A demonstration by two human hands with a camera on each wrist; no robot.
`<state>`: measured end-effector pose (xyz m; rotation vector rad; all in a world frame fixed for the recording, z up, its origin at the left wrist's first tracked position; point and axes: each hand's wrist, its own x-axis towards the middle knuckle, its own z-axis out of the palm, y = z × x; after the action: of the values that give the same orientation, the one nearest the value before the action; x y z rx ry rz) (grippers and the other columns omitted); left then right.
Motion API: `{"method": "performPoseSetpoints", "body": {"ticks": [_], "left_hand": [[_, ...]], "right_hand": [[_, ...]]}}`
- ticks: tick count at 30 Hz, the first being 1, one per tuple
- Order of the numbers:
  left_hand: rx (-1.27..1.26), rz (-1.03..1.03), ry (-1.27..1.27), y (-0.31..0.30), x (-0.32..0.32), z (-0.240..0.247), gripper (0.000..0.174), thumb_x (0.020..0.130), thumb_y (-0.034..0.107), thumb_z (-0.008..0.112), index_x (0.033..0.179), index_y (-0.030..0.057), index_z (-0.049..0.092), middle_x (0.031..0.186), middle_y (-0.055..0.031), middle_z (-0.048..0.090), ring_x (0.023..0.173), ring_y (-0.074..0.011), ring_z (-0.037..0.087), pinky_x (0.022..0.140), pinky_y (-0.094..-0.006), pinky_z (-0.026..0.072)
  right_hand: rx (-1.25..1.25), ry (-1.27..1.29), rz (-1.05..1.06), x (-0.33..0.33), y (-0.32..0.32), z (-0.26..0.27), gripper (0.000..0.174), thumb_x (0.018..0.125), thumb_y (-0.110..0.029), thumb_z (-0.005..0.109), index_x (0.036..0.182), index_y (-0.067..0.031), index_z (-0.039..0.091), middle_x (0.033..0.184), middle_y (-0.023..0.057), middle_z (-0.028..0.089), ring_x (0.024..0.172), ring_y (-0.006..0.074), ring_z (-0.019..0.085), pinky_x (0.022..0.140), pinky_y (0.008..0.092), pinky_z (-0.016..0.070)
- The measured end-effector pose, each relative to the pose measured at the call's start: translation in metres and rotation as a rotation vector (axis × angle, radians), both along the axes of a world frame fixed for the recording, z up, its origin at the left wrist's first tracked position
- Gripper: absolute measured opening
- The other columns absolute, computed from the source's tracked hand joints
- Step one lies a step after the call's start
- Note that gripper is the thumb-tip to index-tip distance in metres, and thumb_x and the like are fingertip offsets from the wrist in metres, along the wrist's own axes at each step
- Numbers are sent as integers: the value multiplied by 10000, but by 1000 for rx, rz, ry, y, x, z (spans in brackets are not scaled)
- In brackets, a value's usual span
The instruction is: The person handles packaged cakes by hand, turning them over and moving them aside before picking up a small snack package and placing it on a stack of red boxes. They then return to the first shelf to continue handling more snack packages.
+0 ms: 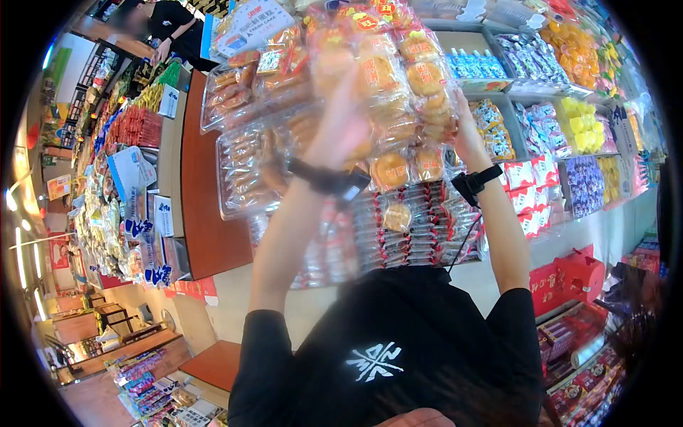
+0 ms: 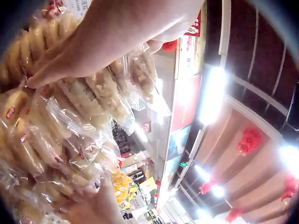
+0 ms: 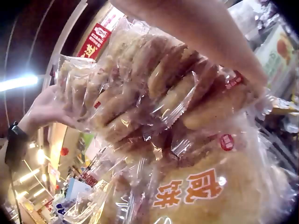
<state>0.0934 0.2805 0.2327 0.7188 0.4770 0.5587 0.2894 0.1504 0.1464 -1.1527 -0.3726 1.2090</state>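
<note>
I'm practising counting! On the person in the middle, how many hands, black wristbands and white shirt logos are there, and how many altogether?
Hands: 2 (left hand, right hand)
Black wristbands: 2
White shirt logo: 1
Total: 5

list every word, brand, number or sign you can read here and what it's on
"咸饼": orange characters on a golden cake in clear plastic wrap
"FRESH CAKE": white printed panel with blue edges
Too stylised to read: white logo on the black short-sleeved shirt
Too small or blurred to read: the red hanging sign with pale characters, small red marks on other cakes, and the remaining boxes and packets
No number is legible.
</note>
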Motion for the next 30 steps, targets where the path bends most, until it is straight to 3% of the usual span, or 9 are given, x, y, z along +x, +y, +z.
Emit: {"method": "performPoseSetpoints", "body": {"ticks": [4,9,13,16,21,23,25,28,30], "left_hand": [[-54,20,-35,3,4,-3,501,960,461,588,1304,98,547,1128,-115,644,1095,-301,608,973,-529,487],[-27,40,-54,12,-3,-7,494,977,456,561,1307,89,539,1092,-121,662,1078,-298,620,998,-530,472],[9,40,34,27,-7,-24,505,989,463,534,1321,83,526,1149,-129,651,1087,-296,620,998,-507,478],[67,47,30,16,-5,-16,527,992,474,523,1343,81,508,1186,-131,645,1111,-289,617,997,-489,482],[120,76,-9,9,0,-10,560,993,484,519,1390,93,462,1234,-122,633,1130,-265,621,993,-463,494],[234,121,-6,20,3,-29,581,994,494,511,1411,96,434,1249,-113,625,1111,-254,631,975,-447,509],[311,164,-20,19,5,-30,585,988,489,527,1403,89,427,1247,-109,623,1095,-247,639,956,-436,524],[402,269,-26,23,8,-37,554,962,450,599,1333,66,449,1215,-113,626,1078,-243,644,927,-428,541],[478,377,25,34,13,-52,519,939,407,653,1272,56,466,1189,-115,628,1072,-240,644,915,-426,548]], "right_hand": [[13,-10,22,2,8,-9,735,943,-673,417,1303,-52,572,1131,119,695,983,223,693,829,359,556],[62,-5,-21,-14,15,0,689,965,-635,418,1301,-52,568,1136,112,694,987,216,690,811,367,557],[64,-6,63,-6,14,-6,666,979,-611,415,1337,-63,539,1163,99,685,997,209,687,802,358,554],[117,13,66,-7,7,0,677,968,-615,435,1372,-77,510,1207,99,664,1035,206,670,834,371,539],[76,-36,-127,-7,8,-8,694,950,-610,468,1396,-79,492,1268,97,629,1131,210,622,905,383,503],[90,-49,-156,-5,7,-9,670,965,-567,477,1390,-50,492,1297,97,608,1161,200,600,956,360,472],[105,-22,-177,-1,8,-13,614,1003,-485,481,1375,3,492,1333,98,579,1190,174,573,1029,310,425],[106,-113,-170,4,9,-15,624,1001,-475,490,1382,19,481,1352,115,563,1244,184,524,1060,322,383],[97,-295,-271,0,6,-12,643,990,-476,515,1386,29,474,1341,124,565,1271,211,492,1075,337,361]]}}
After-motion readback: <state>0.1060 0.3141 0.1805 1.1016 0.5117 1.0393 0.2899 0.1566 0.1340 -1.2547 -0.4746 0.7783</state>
